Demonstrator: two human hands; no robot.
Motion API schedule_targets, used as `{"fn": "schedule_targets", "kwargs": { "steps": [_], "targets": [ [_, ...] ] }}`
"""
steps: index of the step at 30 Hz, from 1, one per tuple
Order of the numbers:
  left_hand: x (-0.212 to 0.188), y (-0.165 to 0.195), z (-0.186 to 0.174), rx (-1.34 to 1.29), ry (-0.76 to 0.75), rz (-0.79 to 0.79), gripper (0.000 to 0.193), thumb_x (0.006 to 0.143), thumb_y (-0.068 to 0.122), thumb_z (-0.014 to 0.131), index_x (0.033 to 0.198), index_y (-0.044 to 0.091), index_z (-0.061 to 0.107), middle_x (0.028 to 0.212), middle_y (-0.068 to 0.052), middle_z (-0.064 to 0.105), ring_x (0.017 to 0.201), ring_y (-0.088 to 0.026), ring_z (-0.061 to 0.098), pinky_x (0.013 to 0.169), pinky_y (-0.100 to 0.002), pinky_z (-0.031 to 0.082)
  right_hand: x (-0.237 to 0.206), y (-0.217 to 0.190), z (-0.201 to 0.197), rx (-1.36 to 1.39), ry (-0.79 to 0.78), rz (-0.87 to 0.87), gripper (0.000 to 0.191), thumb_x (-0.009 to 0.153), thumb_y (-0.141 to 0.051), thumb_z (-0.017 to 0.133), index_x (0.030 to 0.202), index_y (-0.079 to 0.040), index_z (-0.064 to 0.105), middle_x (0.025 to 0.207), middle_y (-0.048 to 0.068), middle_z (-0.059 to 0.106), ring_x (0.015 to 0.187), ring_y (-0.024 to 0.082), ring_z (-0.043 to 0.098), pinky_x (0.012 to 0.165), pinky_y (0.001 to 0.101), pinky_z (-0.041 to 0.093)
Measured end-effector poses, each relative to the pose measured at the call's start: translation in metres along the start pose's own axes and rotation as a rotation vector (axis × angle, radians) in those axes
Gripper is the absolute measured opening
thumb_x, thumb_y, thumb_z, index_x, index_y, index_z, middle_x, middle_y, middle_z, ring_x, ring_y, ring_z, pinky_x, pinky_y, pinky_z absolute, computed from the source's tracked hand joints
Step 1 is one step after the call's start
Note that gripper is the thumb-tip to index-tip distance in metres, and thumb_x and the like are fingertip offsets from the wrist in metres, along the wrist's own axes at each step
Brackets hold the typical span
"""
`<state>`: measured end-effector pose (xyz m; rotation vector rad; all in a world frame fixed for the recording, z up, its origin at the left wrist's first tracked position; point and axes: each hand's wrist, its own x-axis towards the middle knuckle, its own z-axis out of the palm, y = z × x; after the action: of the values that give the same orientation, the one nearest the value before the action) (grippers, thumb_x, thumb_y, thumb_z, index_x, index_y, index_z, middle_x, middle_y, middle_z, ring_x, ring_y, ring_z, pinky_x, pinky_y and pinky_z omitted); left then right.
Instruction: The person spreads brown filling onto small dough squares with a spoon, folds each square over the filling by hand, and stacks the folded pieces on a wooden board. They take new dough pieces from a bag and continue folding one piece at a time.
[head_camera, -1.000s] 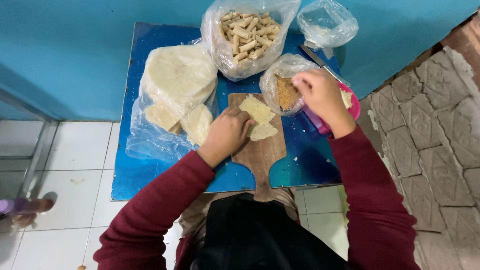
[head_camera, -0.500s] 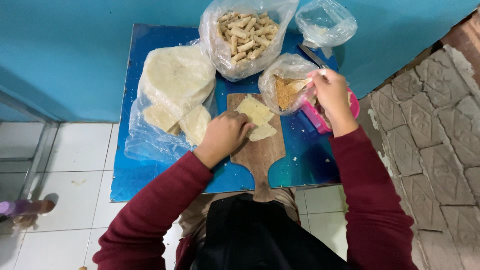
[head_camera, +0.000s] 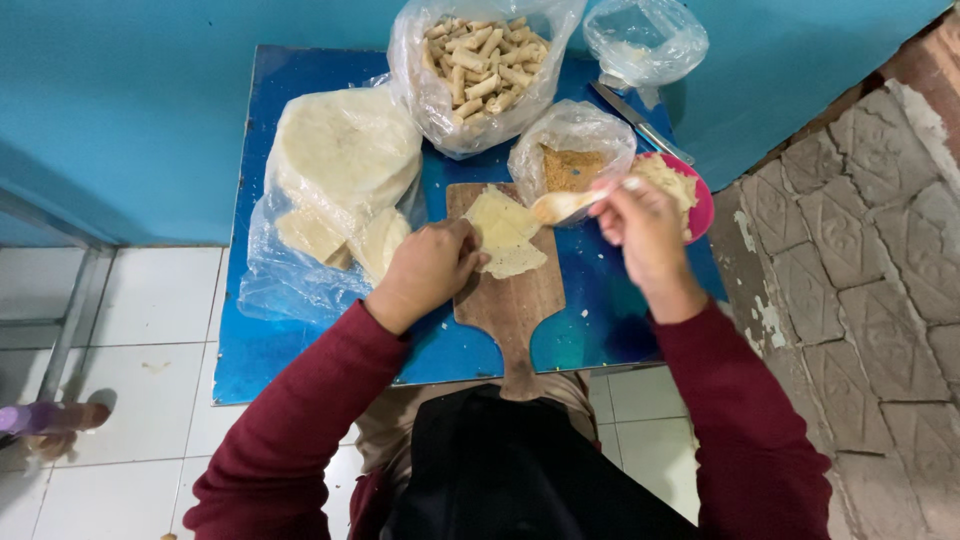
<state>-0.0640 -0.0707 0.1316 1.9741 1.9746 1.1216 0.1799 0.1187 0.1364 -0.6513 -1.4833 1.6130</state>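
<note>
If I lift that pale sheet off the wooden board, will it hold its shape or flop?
Probably floppy: the sheet looks very thin and lies flat on the board. It likely tears easily, as its edges look ragged. The left hand presses on one edge, which suggests it is light enough to shift.

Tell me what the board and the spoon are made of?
The cutting board looks like wood: brown, matte, with a grainy surface. The spoon in the right hand looks pale and smooth, maybe plastic or light wood; hard to tell.
</note>
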Motion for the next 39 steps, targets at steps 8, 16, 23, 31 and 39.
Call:
{"fn": "schedule_targets", "kwargs": {
  "steps": [8,16,23,31,39],
  "targets": [
    [0.0,-0.001,0.009,0.056,0.026,-0.049,0.02,0.083,0.022,0.075,0.088,0.004,0.068,0.092,-0.017,0.07,0.086,-0.039,0.067,0.074,-0.049,0.053,-0.039,0.005,0.035,-0.342,-0.166,-0.127,0.02,0.107,-0.013,0.056,0.117,0.0,0.068,0.091,0.003,0.069,0.074,0.005,0.057,0.064,0.0219,0.046],
    [-0.003,-0.002,0.013,0.099,0.07,0.019,0.012,0.085,0.016,0.07,0.088,0.006,0.065,0.091,-0.017,0.069,0.089,-0.038,0.067,0.077,-0.048,0.053,-0.071,-0.018,0.058,-1.073,-0.506,-1.035,0.026,0.083,0.008,0.062,0.108,-0.001,0.068,0.096,0.013,0.07,0.087,0.029,0.066,0.078,0.0369,0.056],
    [-0.006,0.007,0.009,0.056,0.084,-0.005,0.014,0.092,0.017,0.066,0.095,0.005,0.06,0.089,-0.016,0.069,0.086,-0.038,0.068,0.069,-0.048,0.053,-0.045,-0.03,0.051,-1.19,-0.07,-0.928,0.014,0.099,0.0,0.067,0.112,-0.004,0.071,0.091,0.01,0.067,0.081,0.029,0.063,0.072,0.0421,0.051],
    [0.003,0.006,0.009,-0.197,0.085,0.083,0.02,0.093,0.014,0.066,0.104,0.001,0.057,0.092,-0.02,0.069,0.082,-0.041,0.069,0.069,-0.048,0.055,-0.023,-0.042,0.061,-1.223,-0.095,-0.595,0.049,0.087,-0.017,0.076,0.132,-0.004,0.063,0.107,0.016,0.06,0.092,0.036,0.064,0.07,0.0423,0.052],
    [0.0,0.0,0.009,-0.218,0.05,0.072,0.017,0.091,0.008,0.067,0.105,0.003,0.06,0.09,-0.019,0.07,0.082,-0.039,0.071,0.07,-0.047,0.055,-0.041,-0.001,0.08,-1.214,-0.204,-0.46,0.011,0.087,-0.016,0.076,0.093,-0.01,0.069,0.095,0.011,0.066,0.093,0.036,0.065,0.079,0.0464,0.052]
  ]
}}
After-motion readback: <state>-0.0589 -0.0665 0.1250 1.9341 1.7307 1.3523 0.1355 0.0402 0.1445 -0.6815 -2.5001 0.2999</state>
